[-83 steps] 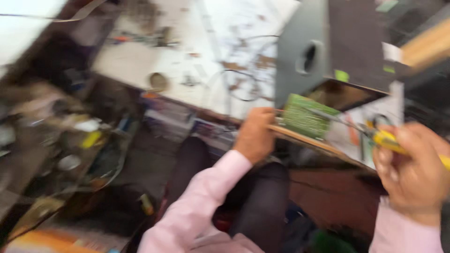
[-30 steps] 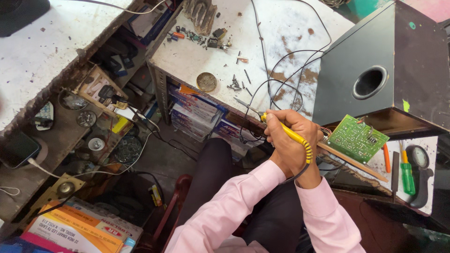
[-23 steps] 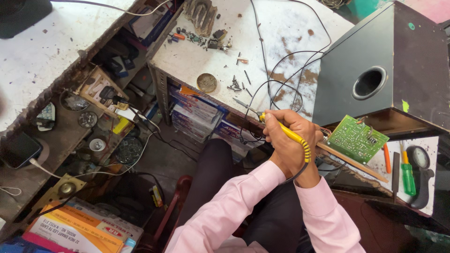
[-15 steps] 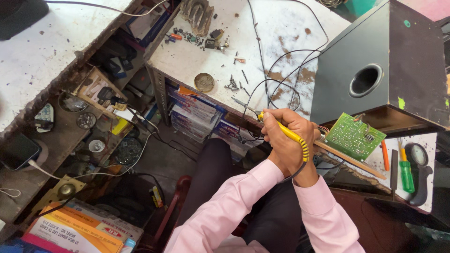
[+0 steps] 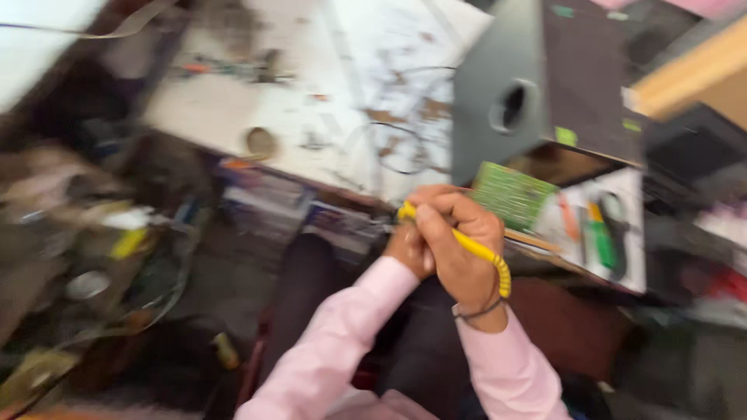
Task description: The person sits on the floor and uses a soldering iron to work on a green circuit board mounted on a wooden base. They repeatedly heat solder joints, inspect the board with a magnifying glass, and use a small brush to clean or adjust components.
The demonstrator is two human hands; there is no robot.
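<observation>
Right hand [image 5: 459,249] gripping yellow tool [image 5: 467,245], left hand [image 5: 405,249] beneath, green circuit board [image 5: 512,194] beside, grey speaker box [image 5: 537,85] behind

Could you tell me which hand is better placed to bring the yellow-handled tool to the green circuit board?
Probably the right hand: it grips the yellow-handled tool, and the green circuit board lies just beyond its knuckles. The left hand sits mostly hidden behind it, farther from the board. Motion blur hides finer detail.

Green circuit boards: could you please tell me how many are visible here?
1. The green circuit board lies at the bench edge, just right of the right hand holding the yellow tool, below the grey speaker box. Blur may hide others.
</observation>
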